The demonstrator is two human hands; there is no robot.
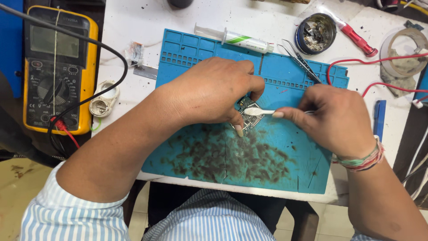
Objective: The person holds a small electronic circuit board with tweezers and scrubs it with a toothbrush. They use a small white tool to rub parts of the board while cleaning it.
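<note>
Board (248,117) sits pinned under left hand (213,91): thumb and fingertips closed on its edges, most of it hidden by the palm. Right hand (336,119) pinches a white brush (259,111), head lying on the board just right of the left fingertips. Looks like cleaning is mid-way; can't tell how much of the board is clean. Both rest on a blue mat (285,165), dark smears just below the fingers. Farther up: tweezers (302,60), syringe (234,39), round tin (315,32). Far left, yellow multimeter (55,69).
</note>
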